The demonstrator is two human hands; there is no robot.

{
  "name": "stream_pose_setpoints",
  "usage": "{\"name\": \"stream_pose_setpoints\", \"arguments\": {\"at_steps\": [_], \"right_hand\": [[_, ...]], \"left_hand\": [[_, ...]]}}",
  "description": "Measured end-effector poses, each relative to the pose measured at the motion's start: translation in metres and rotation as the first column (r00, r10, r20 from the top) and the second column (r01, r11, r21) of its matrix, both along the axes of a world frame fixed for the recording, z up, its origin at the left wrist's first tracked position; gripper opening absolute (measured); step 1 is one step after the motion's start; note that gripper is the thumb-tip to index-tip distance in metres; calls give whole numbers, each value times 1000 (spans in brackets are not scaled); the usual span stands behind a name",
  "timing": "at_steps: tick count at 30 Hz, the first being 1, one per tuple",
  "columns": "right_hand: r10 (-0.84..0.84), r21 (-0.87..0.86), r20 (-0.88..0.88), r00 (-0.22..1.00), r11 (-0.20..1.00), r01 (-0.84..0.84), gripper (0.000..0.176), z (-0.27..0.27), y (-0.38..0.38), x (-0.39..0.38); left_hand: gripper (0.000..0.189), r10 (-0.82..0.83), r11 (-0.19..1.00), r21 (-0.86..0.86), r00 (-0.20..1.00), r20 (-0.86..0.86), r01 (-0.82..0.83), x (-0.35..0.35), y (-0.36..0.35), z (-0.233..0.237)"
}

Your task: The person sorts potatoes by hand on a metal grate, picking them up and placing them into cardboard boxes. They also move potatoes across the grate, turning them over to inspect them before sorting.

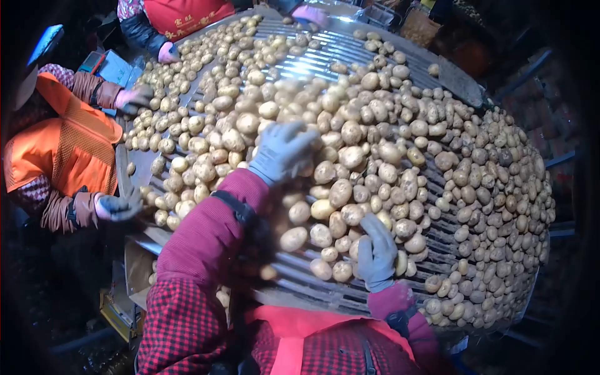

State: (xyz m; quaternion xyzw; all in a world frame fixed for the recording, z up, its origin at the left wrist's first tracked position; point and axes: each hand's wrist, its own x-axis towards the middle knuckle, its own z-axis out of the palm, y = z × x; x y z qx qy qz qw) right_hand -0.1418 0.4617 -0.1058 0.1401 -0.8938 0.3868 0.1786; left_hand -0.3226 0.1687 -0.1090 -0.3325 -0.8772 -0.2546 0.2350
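Potatoes [340, 193] are lying under the left hand [282, 150], fingers bent, and against the right hand [377, 252], fingers also bent, can't tell if either is clamping one, with more spreading over the slatted table [342, 45] and a co-worker [107, 91] in an orange vest [84, 137] reaching in alongside.

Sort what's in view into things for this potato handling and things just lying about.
In the job: potatoes, slatted table, gloved left hand, gloved right hand.

Apparently just nearby: light-blue boxlike object, brown boxlike container; purposes unclear.
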Motion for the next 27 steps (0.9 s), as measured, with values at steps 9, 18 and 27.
{"name": "stream_pose_setpoints", "arguments": {"at_steps": [9,18,27], "right_hand": [[-11,-7,-22,1000,1000,11,27,1,-3,-4],[-2,12,25,1000,1000,2,27,4,-1,-4],[-2,8,23,1000,1000,2,29,3,-2,-4]], "left_hand": [[50,220,976,7,976,-1,-220,-67,-23,-8],[29,520,772,-559,807,280,-303,-47,-108,71],[26,626,445,-855,775,83,-268,-73,-60,42]]}}
